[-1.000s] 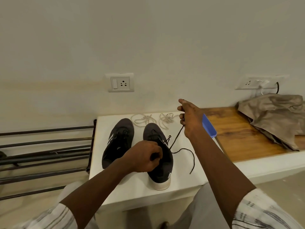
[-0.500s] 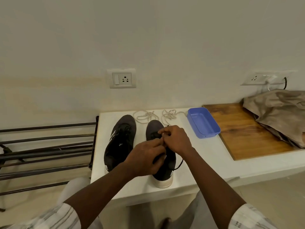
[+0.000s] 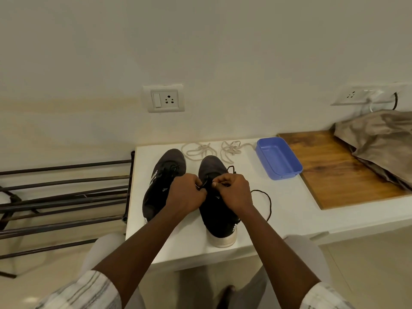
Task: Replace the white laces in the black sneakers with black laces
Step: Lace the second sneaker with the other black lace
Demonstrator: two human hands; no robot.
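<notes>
Two black sneakers stand side by side on the white table (image 3: 289, 210), toes pointing away from me. The left sneaker (image 3: 163, 175) carries black lacing. Over the tongue of the right sneaker (image 3: 219, 219) my left hand (image 3: 186, 194) and my right hand (image 3: 234, 191) each pinch a piece of the black lace (image 3: 266, 204). A loose loop of that lace trails to the right of the shoe. Two white laces (image 3: 197, 150) lie bunched behind the toes.
A blue plastic tray (image 3: 278, 160) sits right of the white laces, beside a wooden board (image 3: 330, 175) with crumpled brown cloth (image 3: 379, 141) on it. A dark metal rack (image 3: 64, 197) stands left of the table. Wall sockets (image 3: 164, 98) are behind.
My right hand, held up and away pulling the black lace a second ago, has come down to the right sneaker's tongue and now pinches the lace beside my left hand.
</notes>
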